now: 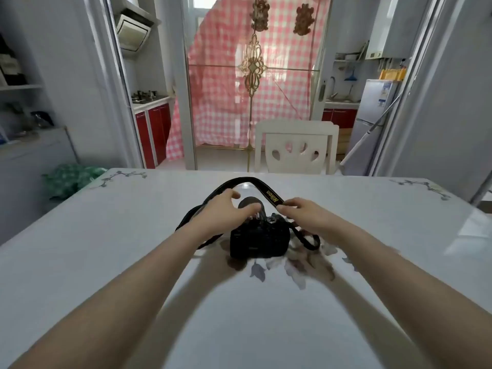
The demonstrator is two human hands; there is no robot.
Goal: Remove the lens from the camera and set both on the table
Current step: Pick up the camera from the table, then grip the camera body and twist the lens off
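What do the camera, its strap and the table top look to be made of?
Camera: matte black, probably plastic with a textured grip; no shine shows. Strap: flat woven fabric, black with yellow lettering, bending limply into loops. Table: smooth, glossy white surface with printed leaf patterns; bright reflections suggest glass or a lacquered top, but which cannot be told.

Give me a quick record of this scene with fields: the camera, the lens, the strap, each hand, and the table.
camera: black body, upright on the table, back toward the viewer
lens: still mounted, pointing away, mostly hidden by the left hand
strap: black, arching over the camera, yellow lettering on it
left hand: open, fingers curved over the lens, grip not clear
right hand: fingers pinching the strap
table: white top with floral print
task state: lens not yet removed
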